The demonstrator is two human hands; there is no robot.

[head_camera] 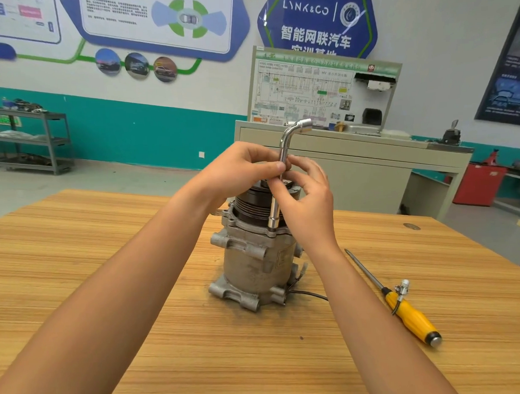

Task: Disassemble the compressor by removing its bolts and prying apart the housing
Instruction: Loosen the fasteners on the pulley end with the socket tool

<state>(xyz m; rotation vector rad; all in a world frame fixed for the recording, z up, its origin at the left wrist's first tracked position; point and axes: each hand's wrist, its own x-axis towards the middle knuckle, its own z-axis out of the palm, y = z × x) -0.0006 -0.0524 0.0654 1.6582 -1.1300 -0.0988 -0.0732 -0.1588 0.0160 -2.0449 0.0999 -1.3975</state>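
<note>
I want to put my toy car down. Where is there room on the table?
Bare wood: the table left of the left arm, and between it and the right arm. Crowded: the middle, where the left hand and right hand hold a wrench on the compressor, and by the screwdriver.

Both hands on the L wrench (278,196), compressor (255,256) upright on the counter (136,261)
Wrench stands near vertical w/ its socket end down on the housing's top flange, bent end up top. Left hand (239,171) & right hand (309,200) both pinch the shaft above the black pulley. Yellow-handled screwdriver (406,306) lies off to the right, apart from the compressor, w/ a small metal fitting (403,287) resting on it.
</note>
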